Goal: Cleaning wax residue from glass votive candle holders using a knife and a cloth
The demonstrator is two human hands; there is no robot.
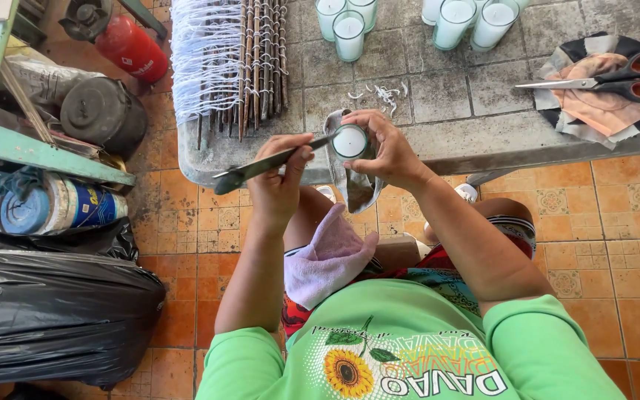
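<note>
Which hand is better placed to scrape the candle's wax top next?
The left. The left hand already grips the knife with its tip at the rim of the glass candle, while the right hand is wrapped around that glass with a cloth, steadying it.

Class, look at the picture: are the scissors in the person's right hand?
No, the scissors lie on a cloth on the table, while the right hand holds a candle glass.
</note>
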